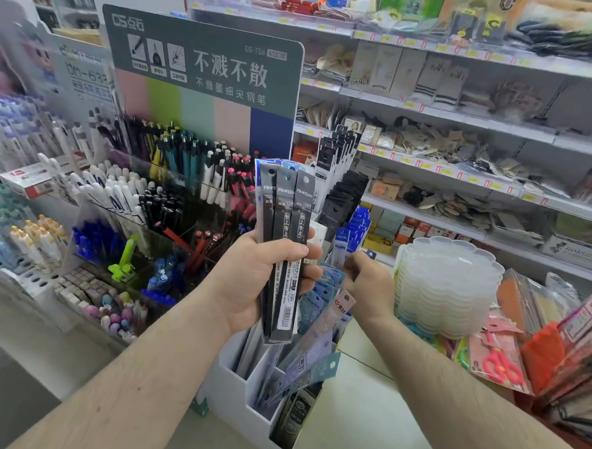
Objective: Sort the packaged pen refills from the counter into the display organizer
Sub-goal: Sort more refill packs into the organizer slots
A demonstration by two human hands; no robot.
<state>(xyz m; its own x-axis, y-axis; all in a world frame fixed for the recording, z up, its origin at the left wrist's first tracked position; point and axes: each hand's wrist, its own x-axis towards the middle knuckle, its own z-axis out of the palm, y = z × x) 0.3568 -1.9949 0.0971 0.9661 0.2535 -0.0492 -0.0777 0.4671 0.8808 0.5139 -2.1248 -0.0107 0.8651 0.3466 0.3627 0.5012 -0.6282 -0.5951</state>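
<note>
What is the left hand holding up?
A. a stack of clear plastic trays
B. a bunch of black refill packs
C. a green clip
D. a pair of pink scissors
B: the left hand has its fingers wrapped around several long black refill packs, fanned upright above the white display organizer.

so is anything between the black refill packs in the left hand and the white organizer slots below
Partly. The black packaged refills in the left hand hang above the white display organizer, but its slots are already crowded with grey-blue refill packets leaning across the openings.
</note>
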